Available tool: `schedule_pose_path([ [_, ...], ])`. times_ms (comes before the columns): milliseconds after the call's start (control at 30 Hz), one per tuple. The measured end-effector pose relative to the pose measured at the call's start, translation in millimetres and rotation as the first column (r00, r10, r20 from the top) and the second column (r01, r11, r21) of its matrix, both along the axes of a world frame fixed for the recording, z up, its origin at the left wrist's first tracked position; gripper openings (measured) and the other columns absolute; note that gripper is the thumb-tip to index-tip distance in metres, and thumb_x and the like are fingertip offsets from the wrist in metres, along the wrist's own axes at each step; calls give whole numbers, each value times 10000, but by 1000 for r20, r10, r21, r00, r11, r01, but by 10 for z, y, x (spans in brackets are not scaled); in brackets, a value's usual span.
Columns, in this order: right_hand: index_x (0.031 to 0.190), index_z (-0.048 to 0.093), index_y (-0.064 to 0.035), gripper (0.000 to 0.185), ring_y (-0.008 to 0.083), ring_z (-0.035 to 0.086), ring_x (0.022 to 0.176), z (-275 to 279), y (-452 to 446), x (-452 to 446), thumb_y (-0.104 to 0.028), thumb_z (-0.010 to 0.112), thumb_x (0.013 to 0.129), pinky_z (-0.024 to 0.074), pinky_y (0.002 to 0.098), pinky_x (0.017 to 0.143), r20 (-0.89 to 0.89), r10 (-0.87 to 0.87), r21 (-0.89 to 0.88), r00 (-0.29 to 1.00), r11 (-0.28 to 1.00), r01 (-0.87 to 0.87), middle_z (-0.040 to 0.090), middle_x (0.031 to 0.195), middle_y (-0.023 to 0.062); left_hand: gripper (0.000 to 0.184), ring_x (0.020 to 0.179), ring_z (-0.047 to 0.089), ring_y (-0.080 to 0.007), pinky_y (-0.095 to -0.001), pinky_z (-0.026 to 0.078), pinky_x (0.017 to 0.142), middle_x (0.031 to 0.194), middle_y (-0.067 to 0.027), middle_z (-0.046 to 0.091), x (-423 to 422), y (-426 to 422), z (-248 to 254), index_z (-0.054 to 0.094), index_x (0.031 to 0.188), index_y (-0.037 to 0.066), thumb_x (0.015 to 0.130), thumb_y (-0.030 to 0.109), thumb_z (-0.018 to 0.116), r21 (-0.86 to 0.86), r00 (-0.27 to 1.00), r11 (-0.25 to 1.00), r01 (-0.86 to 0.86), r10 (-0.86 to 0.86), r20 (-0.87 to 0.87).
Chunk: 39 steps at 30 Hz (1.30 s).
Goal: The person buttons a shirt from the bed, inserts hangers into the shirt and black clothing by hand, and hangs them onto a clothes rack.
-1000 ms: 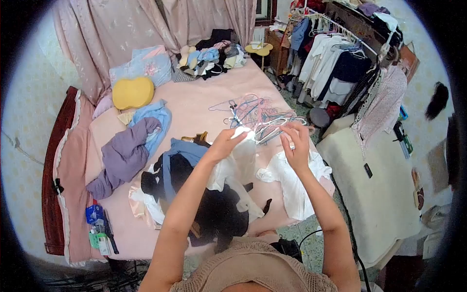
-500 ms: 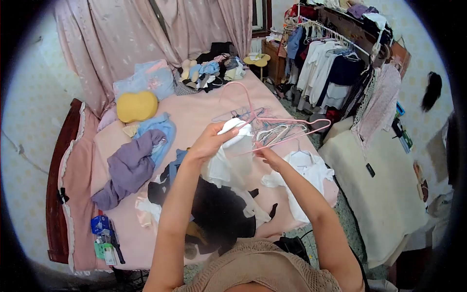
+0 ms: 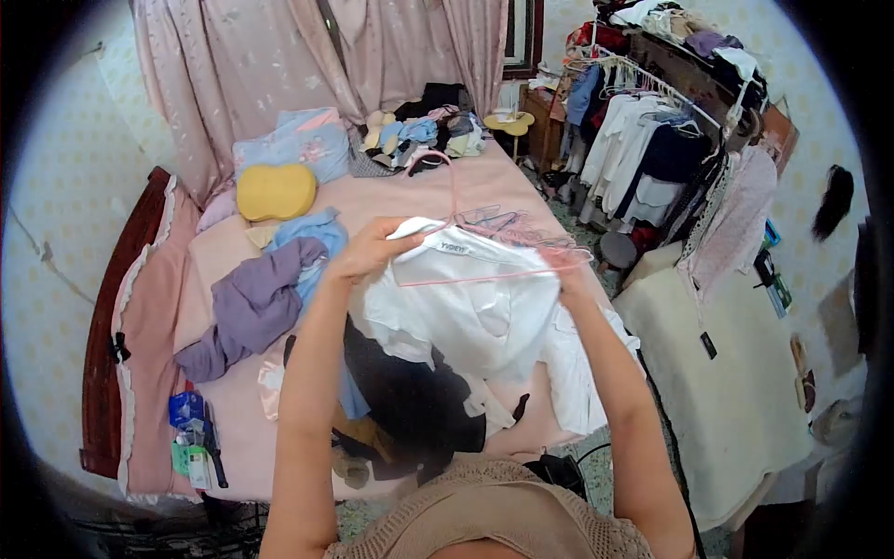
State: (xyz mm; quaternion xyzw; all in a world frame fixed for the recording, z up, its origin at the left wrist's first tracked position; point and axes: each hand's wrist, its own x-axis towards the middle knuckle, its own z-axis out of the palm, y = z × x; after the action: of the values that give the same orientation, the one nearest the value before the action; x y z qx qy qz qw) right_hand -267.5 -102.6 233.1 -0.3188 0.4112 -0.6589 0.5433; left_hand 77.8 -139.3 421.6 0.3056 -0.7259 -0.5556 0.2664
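A white shirt (image 3: 456, 307) with dark lettering inside its neckline hangs spread out in front of me over the bed. A pink clothes hanger (image 3: 453, 186) is at its neck; its hook points up and its lower bar runs across the front of the shirt. My left hand (image 3: 372, 250) is closed on the shirt's left shoulder near the neckline. At the other shoulder, my right hand (image 3: 573, 279) is closed round the fabric and the hanger's right end, its fingers partly hidden. Just behind the shirt lie several loose hangers (image 3: 498, 221) on the bed.
Dark clothes (image 3: 410, 401) and another white garment (image 3: 582, 382) lie on the pink bed (image 3: 372, 200). Purple cloth (image 3: 251, 289) and a yellow cushion (image 3: 277, 192) are at left. A clothes rack (image 3: 652, 84) stands at the back right, beyond a cream-covered surface (image 3: 726, 373).
The white shirt, bunched at my left hand before, is now spread wide across the hanger. My right hand has moved right and up to the hanger's far end; my left hand shifted slightly left.
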Motion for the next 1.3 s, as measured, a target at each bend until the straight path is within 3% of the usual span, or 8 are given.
schedule_pose_path([
  [467,994,601,2,187,111,569,788,1028,255,10,-107,592,843,461,239,716,64,-285,-181,956,939,292,621,909,41,246,839,563,-350,-350,437,741,890,-191,597,-151,-277,-318,613,1023,66,797,132,542,-744,902,630,-223,422,87],
  [600,1018,595,-13,208,101,570,777,865,409,500,-123,580,842,466,228,685,-184,-53,21,982,998,58,619,913,47,264,793,607,-255,-328,450,712,875,-151,634,-192,-378,-401,616,1013,29,797,176,574,-474,807,679,-561,575,-133],
  [767,994,611,-27,228,98,543,621,1169,605,793,-186,593,831,435,230,554,-508,511,259,693,858,-443,615,841,23,312,742,549,-100,-249,436,676,839,-48,625,-156,-216,-185,632,977,-12,810,251,616,-81,877,889,-450,424,-225],
  [833,950,617,-27,209,117,524,588,1312,525,789,-184,606,813,424,263,536,-951,-75,-132,301,976,-174,602,814,60,331,726,524,-70,-226,429,662,819,-20,613,-131,-180,-143,638,961,-20,811,275,627,3,893,919,-393,383,-238],
  [967,879,600,-17,209,214,557,645,1889,338,940,-189,649,771,435,292,612,-637,-767,-763,78,611,-213,585,722,86,335,716,538,-52,-201,425,643,840,-11,621,-146,-137,-88,633,972,-12,840,294,602,11,936,952,-306,303,-176],
  [1100,890,588,-36,202,278,562,667,1801,208,1113,-188,640,768,434,322,606,-624,-773,-771,110,587,-247,586,742,113,327,703,524,-67,-218,421,628,792,-12,614,-244,-81,-40,641,929,-29,844,285,599,21,952,973,-229,228,-204],
  [1167,930,601,-99,205,297,575,693,1675,217,1084,-230,618,773,443,365,614,-887,-418,-455,196,862,-224,598,772,119,304,715,518,-70,-227,419,632,806,-5,615,-194,-152,-81,633,959,-23,833,252,606,-58,962,975,-216,202,-184],
  [1300,874,609,-87,160,291,579,658,1735,264,1069,-217,609,781,438,354,579,-900,-379,-405,217,910,-89,598,723,122,310,724,528,-85,-240,425,652,850,-13,610,-22,-209,-127,601,1058,35,777,163,637,-485,951,838,-253,308,37],
])
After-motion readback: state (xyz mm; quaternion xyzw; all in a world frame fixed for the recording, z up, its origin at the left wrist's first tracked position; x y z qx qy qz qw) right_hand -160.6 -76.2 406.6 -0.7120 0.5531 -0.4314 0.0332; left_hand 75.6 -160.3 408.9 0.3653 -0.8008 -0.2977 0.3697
